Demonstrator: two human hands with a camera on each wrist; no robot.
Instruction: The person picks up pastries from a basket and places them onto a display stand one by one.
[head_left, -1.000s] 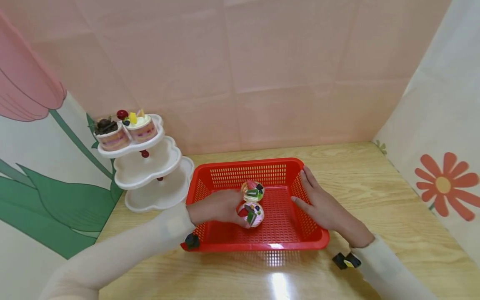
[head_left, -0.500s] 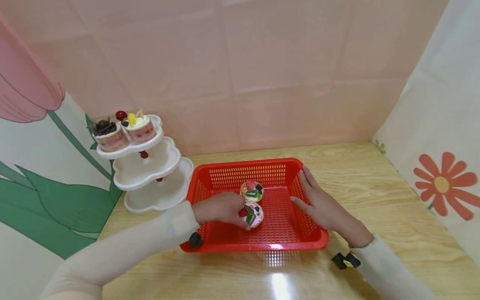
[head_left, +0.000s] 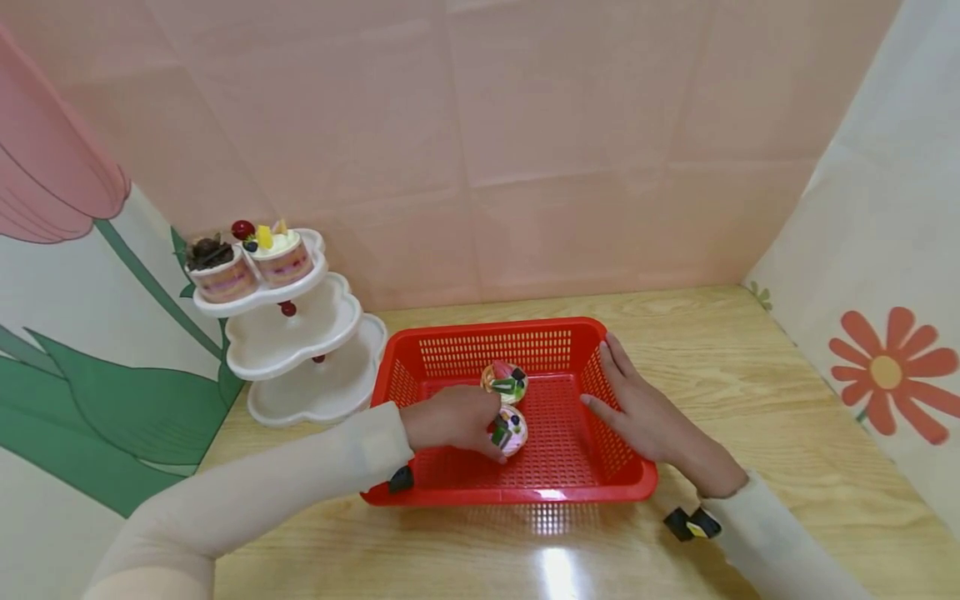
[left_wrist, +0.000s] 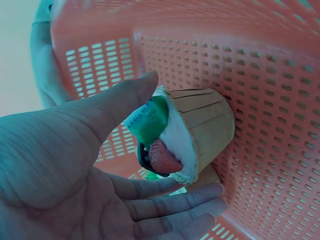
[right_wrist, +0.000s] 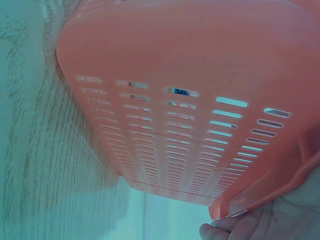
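Smooth, wood-grained table [head_left: 450,550] lies nearest, bearing a red plastic basket [head_left: 510,493] with slotted walls. Inside, near its middle, tilts a pink-creamed cupcake [head_left: 513,435] in a pleated tan case. The left hand [head_left: 461,421] reaches in from nine o'clock, thumb and nearly straight fingers spread either side of it; whether they grip, I cannot tell. At three o'clock the right hand [head_left: 645,417] rests extended fingers along the rim, thumb inside. Just beyond, at twelve, sits a yellow-creamed cupcake [head_left: 506,383]. Toward ten stands a glossy, scalloped white stand [head_left: 294,329]; behind hangs creased pink cloth [head_left: 555,167].
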